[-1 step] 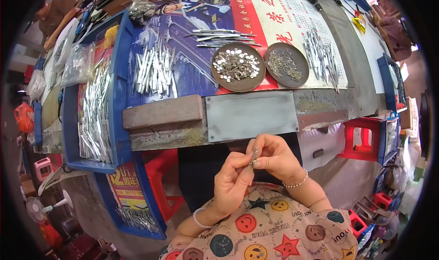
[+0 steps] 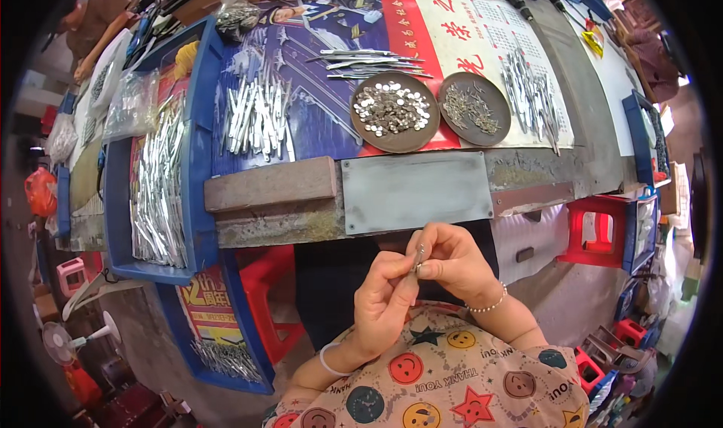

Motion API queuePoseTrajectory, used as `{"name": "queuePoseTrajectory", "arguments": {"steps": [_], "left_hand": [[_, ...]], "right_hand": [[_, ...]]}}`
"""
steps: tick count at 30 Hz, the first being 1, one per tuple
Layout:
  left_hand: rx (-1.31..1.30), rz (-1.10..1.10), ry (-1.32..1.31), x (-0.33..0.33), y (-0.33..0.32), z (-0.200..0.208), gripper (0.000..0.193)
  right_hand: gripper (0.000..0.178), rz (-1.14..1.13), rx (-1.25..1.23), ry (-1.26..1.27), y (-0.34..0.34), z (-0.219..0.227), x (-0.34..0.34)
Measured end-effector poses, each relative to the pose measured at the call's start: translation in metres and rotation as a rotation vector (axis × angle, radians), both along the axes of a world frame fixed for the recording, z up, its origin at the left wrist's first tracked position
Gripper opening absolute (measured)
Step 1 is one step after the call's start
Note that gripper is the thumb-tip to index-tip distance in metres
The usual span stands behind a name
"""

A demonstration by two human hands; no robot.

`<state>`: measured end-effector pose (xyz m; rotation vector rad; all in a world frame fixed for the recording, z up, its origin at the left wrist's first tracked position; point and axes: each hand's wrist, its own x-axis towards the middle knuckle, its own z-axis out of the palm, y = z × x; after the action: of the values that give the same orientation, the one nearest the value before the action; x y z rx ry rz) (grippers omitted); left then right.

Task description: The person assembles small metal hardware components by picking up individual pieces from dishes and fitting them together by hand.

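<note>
In front of the bench edge, my left hand (image 2: 384, 296) and my right hand (image 2: 455, 264) meet, fingertips pinched together. Between them is a small, thin metal piece (image 2: 419, 258); most of it is covered by the fingers, so its exact kind is unclear. Just beyond the hands lies a grey metal plate (image 2: 418, 193) on the bench edge. Behind that, a brown dish (image 2: 401, 139) holds small shiny round discs, and a second brown dish (image 2: 497, 136) holds small pins. Flat metal strips (image 2: 258, 119) are heaped to the left, with more slim metal parts (image 2: 531, 100) at the right.
A wooden block (image 2: 269, 185) lies left of the plate. A blue tray (image 2: 197, 224) of metal strips stands at the left, and a lower blue tray (image 2: 252, 379) below it. Red stools (image 2: 265, 296) are under the bench. Another person (image 2: 102, 21) is at far left.
</note>
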<state>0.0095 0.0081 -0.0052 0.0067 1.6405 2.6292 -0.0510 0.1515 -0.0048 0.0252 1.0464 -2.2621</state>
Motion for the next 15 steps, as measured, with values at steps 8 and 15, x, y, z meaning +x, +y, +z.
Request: {"name": "queuePoseTrajectory", "arguments": {"steps": [8,15], "left_hand": [[-0.330,0.294,0.144,0.002,0.003,0.003,0.025],[-0.323,0.289,0.180,0.005,0.005,0.004,0.024]], "right_hand": [[0.011,-0.342,0.734,0.869,-0.028,0.023,0.012],[0.009,-0.404,0.904,1.172,-0.031,0.021,0.010]]}}
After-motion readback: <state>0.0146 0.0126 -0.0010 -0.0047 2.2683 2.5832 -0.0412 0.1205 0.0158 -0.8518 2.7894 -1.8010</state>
